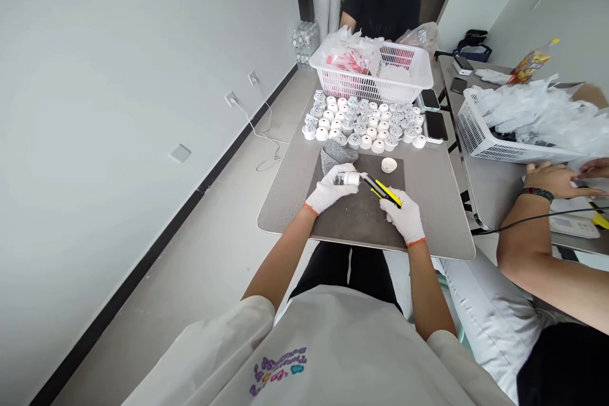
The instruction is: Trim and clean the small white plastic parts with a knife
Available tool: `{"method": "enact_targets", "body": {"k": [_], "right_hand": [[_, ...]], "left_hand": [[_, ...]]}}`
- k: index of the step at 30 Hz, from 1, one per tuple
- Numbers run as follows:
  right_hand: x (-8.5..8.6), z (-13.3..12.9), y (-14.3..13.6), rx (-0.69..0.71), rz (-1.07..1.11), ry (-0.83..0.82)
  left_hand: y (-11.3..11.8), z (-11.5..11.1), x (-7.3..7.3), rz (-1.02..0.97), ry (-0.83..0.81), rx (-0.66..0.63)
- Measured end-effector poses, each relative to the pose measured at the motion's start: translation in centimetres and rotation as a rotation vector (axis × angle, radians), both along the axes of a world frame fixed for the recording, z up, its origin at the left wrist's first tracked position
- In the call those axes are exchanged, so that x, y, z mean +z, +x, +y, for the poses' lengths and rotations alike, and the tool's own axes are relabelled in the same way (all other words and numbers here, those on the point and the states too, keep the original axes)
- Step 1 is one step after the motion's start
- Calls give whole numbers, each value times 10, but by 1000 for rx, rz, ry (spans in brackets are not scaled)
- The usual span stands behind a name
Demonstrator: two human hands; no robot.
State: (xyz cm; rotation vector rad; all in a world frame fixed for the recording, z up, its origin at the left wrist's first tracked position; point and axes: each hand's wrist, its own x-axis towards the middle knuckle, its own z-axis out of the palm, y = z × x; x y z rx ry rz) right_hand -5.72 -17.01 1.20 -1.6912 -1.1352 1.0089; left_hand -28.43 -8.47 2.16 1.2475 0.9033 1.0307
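Both my hands wear white knit gloves with orange cuffs. My left hand [332, 189] is closed around a small white round plastic part [351, 179], held above a dark mat [352, 222]. In my right hand [404, 216] is a yellow and black utility knife [383, 190], its tip pointing at the white part and close to its edge; whether it touches I cannot tell. A loose white cup-shaped piece [389, 165] lies on the mat beyond the knife. Behind my left hand sits a crumpled grey cloth [337, 155].
Rows of several white round parts [366, 120] cover the table's far half. Behind them stands a white basket [371, 85] with bagged pieces. Two phones [435, 125] lie at the right edge. A co-worker's arm [533, 222] reaches over the neighbouring table; another person sits opposite.
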Motion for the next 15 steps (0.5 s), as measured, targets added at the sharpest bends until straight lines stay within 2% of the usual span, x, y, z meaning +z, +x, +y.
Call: {"method": "enact_targets", "body": {"k": [4,10,15], "right_hand": [[0,-1,0,18,-10,7],[2,-1,0,5,-4,2],[1,0,0,-13,8,-8]], "left_hand": [[1,-4,3,-93,-32,1],[-3,-1,5,130,-20,7],[-3,1,5,165,16,-23]]}}
